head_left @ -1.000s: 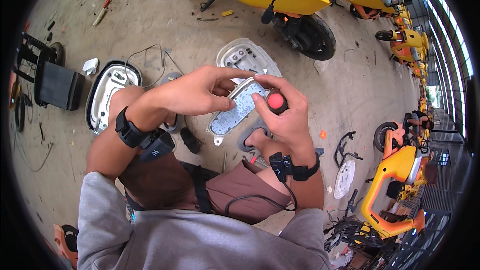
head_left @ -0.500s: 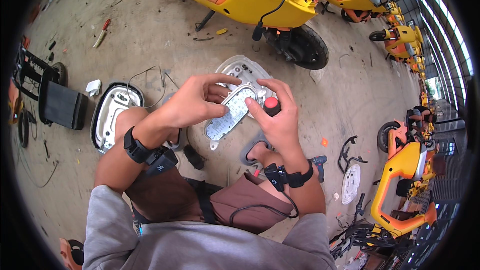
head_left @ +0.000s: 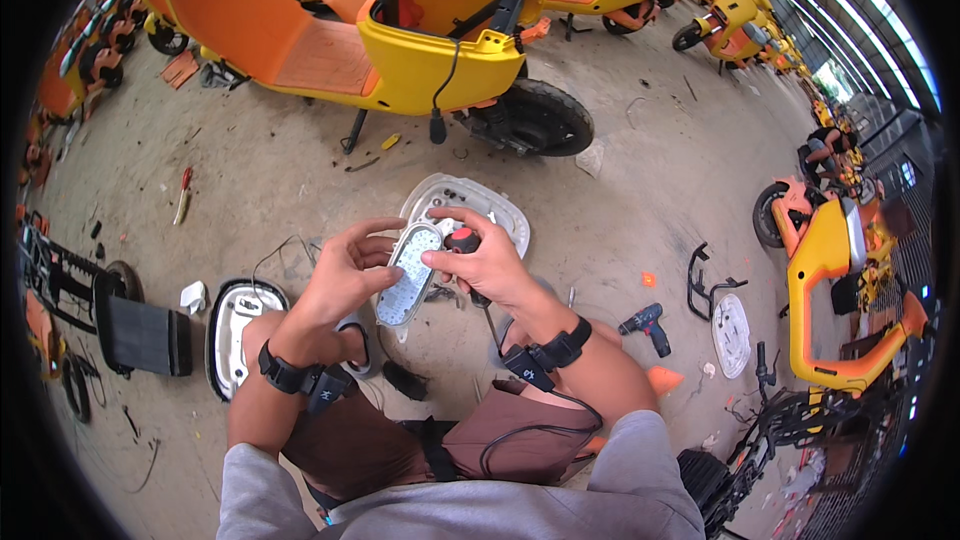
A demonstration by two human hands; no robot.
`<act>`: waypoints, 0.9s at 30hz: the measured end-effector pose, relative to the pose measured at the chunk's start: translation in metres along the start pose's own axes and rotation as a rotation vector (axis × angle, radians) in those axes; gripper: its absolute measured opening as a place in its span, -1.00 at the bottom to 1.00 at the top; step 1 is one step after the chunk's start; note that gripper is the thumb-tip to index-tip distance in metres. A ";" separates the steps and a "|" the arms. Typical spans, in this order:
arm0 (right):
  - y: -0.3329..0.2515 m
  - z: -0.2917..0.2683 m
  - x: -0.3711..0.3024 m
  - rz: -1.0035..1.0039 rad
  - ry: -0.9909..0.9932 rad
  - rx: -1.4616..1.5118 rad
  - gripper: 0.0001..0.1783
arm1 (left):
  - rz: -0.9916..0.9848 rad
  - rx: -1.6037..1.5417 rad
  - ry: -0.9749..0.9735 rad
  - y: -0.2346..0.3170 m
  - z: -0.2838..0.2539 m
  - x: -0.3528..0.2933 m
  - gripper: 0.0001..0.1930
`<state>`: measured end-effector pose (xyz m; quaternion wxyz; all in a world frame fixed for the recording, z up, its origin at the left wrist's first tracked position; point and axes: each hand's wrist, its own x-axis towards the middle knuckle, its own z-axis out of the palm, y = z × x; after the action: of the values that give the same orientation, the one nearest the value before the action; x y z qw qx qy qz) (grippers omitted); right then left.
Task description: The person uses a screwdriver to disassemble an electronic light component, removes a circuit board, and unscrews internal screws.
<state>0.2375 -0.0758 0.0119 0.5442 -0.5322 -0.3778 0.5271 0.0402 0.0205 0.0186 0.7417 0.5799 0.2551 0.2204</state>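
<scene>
Between my two hands is an oval, pale-blue panel with a light rim and small marks like a circuit board (head_left: 408,278), tilted above the floor. My left hand (head_left: 345,265) grips its left edge between thumb and fingers. With thumb and forefinger, my right hand (head_left: 488,258) pinches its upper right edge. A screwdriver with a red-and-black handle (head_left: 462,240) is also held in my right palm, its shaft pointing down toward me. Behind the panel a larger white rounded shell (head_left: 512,215) lies on the floor, partly covered by my hands, with small dark parts inside.
A black-rimmed white shell (head_left: 232,335) lies beside my left knee. On the right are a cordless drill (head_left: 648,328), a black bracket (head_left: 708,280) and a white oval plate (head_left: 732,335). A yellow-orange scooter (head_left: 430,70) stands ahead; a red-handled tool (head_left: 184,195) lies left.
My view has tilted up, bringing more of the scooters into sight. My hands stay on the panel, which now stands more upright; the screwdriver's shaft has come into view under my right hand.
</scene>
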 end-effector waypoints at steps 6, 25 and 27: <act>-0.003 -0.011 0.004 -0.031 0.091 0.066 -0.52 | 0.094 0.077 0.166 -0.007 0.012 0.006 -0.39; -0.033 -0.044 -0.025 -0.172 0.135 0.455 -0.48 | 0.081 0.224 0.099 0.031 0.094 0.008 -0.65; -0.035 -0.039 -0.031 -0.179 0.179 0.508 -0.50 | 0.100 0.299 0.112 0.032 0.093 0.007 -0.67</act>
<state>0.2763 -0.1086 0.0452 0.7356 -0.3878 -0.2297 0.5057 0.1042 -0.0373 0.0674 0.6196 0.6827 0.2969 0.2487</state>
